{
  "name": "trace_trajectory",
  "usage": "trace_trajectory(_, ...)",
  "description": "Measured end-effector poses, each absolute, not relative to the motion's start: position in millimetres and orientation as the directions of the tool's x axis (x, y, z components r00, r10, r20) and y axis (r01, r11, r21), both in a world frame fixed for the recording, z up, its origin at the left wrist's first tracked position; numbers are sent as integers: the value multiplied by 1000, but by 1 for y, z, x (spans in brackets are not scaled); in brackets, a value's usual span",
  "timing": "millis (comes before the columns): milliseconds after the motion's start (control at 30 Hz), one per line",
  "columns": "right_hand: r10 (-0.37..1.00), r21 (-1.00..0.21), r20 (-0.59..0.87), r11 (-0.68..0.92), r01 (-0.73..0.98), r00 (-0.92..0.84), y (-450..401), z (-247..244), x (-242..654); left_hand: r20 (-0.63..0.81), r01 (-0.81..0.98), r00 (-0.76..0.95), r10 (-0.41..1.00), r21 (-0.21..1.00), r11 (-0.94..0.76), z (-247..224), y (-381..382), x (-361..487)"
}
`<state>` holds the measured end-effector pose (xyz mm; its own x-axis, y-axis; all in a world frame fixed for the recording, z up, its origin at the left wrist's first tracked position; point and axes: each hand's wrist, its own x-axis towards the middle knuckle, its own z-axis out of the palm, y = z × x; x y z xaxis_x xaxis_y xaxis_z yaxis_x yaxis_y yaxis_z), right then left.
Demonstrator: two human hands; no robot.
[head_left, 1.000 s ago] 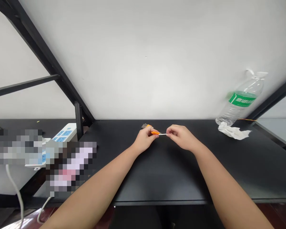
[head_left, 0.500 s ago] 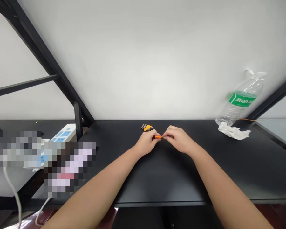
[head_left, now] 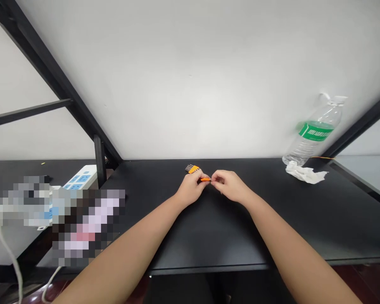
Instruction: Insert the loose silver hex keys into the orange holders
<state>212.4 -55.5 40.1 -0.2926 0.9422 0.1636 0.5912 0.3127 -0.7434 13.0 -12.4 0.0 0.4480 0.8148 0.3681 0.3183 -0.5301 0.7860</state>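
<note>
One small orange piece (head_left: 205, 180), mostly covered, its right tip too small to read, sits pinched between left hand's (head_left: 191, 185) thumb and fingers above one black table (head_left: 215, 240), right hand's (head_left: 230, 185) fingertips closed at that tip, grip unclear, one orange holder (head_left: 194, 169) of several thin rods, part-hidden, behind left hand.

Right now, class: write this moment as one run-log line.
left hand: pinches orange piece | right hand: at its end | orange rack: beyond left hand | crumpled tissue: beside bottle

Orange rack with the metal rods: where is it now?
In the head view, the orange rack lies on the black table just beyond the left hand, between it and the wall.
</note>
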Motion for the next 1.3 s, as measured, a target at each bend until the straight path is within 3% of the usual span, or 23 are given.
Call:
trace_trajectory(67, 926, -652, 223, 373, 660, -304, -53, 40, 220, 359, 320, 447, 819, 791, -521, 0, -12, 13)
trace_trajectory(133, 942, -553, 221, 334, 763, -252, -48, 40, 235, 344, 319, 435, 832, 806, -499, -1, -12, 13)
trace_trajectory(267, 997, -398, -20, 59, 915, -73, -37, 35, 271, 320, 316, 418, 850, 826, -467, -2, -11, 12)
trace_trajectory(367, 993, -390, -111, -3, 921, -44, -35, 32, 282, 303, 311, 427, 852, 835, -453, -2, -11, 12)
trace_trajectory(633, 986, -357, -154, 5, 934, -64, -39, 35, 269, 300, 326, 435, 849, 826, -460, -2, -11, 12)
trace_trajectory(800, 975, -257, -211, 19, 966, -76, -44, 37, 255, 297, 319, 450, 842, 827, -463, -2, -12, 13)
trace_trajectory(867, 979, -272, -166, 73, 960, -121, -46, 38, 249, 297, 322, 457, 838, 824, -467, -3, -11, 13)
trace_trajectory(1033, 953, -482, 63, 289, 827, -296, -48, 40, 244, 309, 341, 439, 843, 811, -475, -3, -10, 12)
trace_trajectory(1300, 961, -463, -23, 233, 855, -274, -45, 39, 254, 296, 347, 448, 844, 812, -469, -1, -11, 13)
